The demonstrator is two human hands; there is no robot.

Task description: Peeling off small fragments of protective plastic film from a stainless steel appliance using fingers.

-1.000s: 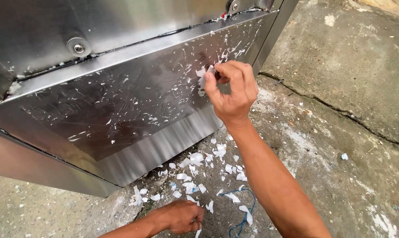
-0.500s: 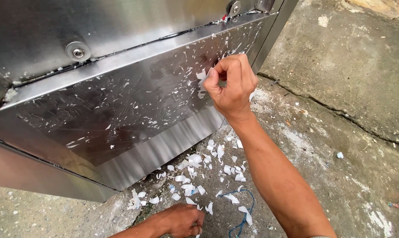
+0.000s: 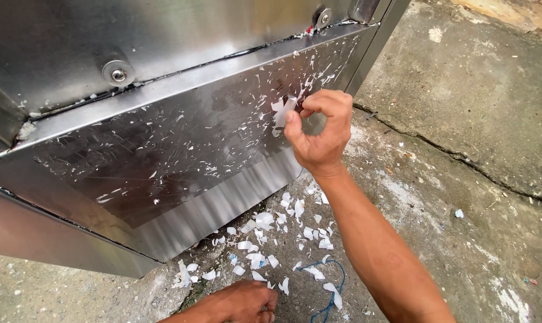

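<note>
Head view: left hand [image 3: 242,301] is resting on the concrete [image 3: 462,119], fingers curled together, holding nothing, scraps [image 3: 271,230] lying just above it. Steel panel [image 3: 163,149] is standing left of the right hand [image 3: 320,131], whose thumb and forefinger are pinching a white film strip [image 3: 283,109] on the panel.

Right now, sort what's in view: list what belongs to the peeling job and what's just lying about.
In the job:
- right hand pinching a white film scrap
- steel panel flecked with film residue
- left hand resting on the concrete floor

Lying about:
- peeled white scraps
- blue string
- round bolt
</note>
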